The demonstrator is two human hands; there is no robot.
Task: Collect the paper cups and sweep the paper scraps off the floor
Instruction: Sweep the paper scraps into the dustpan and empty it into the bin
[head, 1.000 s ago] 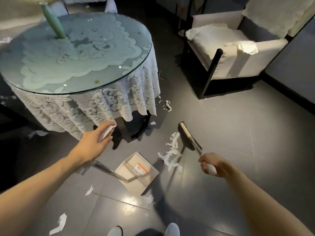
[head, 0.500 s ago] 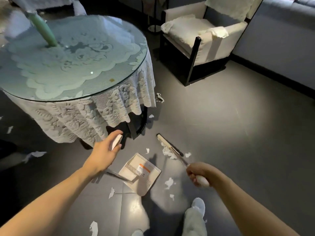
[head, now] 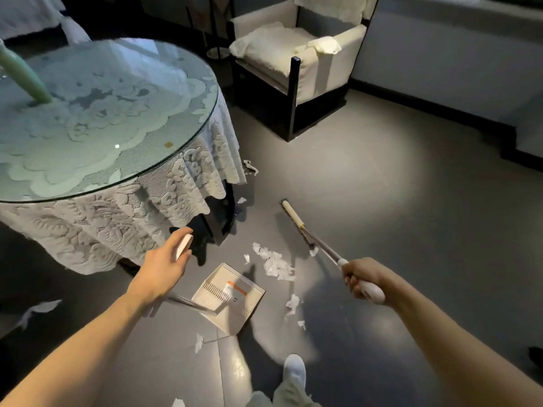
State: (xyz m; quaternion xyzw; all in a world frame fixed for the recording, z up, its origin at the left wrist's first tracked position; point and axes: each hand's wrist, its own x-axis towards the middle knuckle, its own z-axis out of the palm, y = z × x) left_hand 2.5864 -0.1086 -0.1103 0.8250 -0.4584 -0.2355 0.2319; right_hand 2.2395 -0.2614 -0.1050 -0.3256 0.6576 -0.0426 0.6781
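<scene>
My left hand [head: 164, 267] grips the white top of a long dustpan handle; the beige dustpan [head: 232, 298] rests on the grey floor below it, mouth toward the upper right. My right hand [head: 363, 279] holds the white grip of a broom [head: 296, 220], whose cream head touches the floor to the right of the table. A cluster of white paper scraps [head: 276, 264] lies between the dustpan and the broom head. More scraps [head: 293, 304] sit near the pan's right corner, and one [head: 199, 342] lies below it. No paper cup is in view.
A round glass-topped table [head: 182, 165] with a lace cloth stands at left, a green stem [head: 23, 76] rising from it. A white armchair [head: 305, 66] stands at the back. Stray scraps lie at far left [head: 38, 309] and by the tablecloth hem [head: 251, 168]. My shoe [head: 293, 368] is at the bottom.
The view has swung right and moved closer. The broom has swept the scraps toward the dustpan, then lifted back out to the right; the dustpan has stayed in place.
</scene>
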